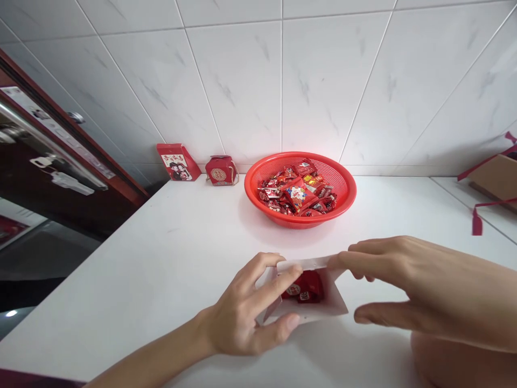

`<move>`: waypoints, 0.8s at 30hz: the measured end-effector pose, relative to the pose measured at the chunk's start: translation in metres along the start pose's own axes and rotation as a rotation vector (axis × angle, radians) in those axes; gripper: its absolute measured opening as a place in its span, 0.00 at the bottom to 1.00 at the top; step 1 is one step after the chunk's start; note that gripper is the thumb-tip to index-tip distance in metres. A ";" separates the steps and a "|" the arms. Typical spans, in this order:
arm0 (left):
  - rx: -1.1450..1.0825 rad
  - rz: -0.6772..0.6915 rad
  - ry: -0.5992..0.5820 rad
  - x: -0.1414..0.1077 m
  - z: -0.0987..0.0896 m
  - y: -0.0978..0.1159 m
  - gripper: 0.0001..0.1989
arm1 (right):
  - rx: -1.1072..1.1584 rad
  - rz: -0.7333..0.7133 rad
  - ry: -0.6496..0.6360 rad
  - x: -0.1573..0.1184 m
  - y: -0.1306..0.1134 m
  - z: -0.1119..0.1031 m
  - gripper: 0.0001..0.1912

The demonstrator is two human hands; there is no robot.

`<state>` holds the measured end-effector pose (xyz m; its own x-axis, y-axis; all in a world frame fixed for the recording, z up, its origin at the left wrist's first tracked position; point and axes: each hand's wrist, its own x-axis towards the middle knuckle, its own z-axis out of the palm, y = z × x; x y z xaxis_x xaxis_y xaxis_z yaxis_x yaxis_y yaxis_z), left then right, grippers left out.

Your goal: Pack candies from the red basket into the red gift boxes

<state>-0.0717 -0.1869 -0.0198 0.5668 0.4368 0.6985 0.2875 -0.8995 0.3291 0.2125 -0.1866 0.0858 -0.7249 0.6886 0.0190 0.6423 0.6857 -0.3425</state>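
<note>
An open paper box [335,302] with a white inside stands near the front of the white table, and red wrapped sweets [311,285] lie in it. My left hand [258,307] holds the box at its left side, fingers on the far flap and thumb by the near edge. At the far flap's right end, the fingertips of my right hand [388,285] touch the box; its thumb is held apart, right of the box. Beyond the box is a red basket [299,221] with many red-wrapped sweets [299,194].
Two red gift boxes, one with a picture [177,164] and one hexagonal [221,171], stand by the tiled wall [242,81]. A brown box [496,175] and red tassel [477,222] are at right. A door with keys [72,182] is at left.
</note>
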 end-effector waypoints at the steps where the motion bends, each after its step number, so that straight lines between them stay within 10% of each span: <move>1: -0.012 0.021 -0.009 -0.002 -0.001 0.001 0.32 | -0.015 -0.010 0.003 -0.004 -0.001 0.001 0.21; 6: -0.110 -0.052 -0.084 -0.004 0.001 -0.007 0.38 | -0.088 -0.052 0.033 -0.009 -0.003 0.004 0.23; 9: -0.159 -0.200 -0.076 0.000 0.003 -0.017 0.25 | -0.122 -0.055 0.059 -0.004 -0.002 0.001 0.19; 16: -0.384 -0.830 0.241 0.022 -0.008 -0.037 0.18 | -0.060 -0.070 0.226 -0.002 0.007 -0.011 0.18; 24: -0.370 -0.702 0.223 0.044 -0.022 -0.038 0.15 | 0.000 0.013 0.246 0.001 0.023 -0.012 0.18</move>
<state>-0.0748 -0.1335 0.0128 0.1718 0.9211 0.3493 0.2224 -0.3817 0.8971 0.2298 -0.1677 0.0894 -0.6340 0.7343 0.2426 0.6513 0.6761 -0.3446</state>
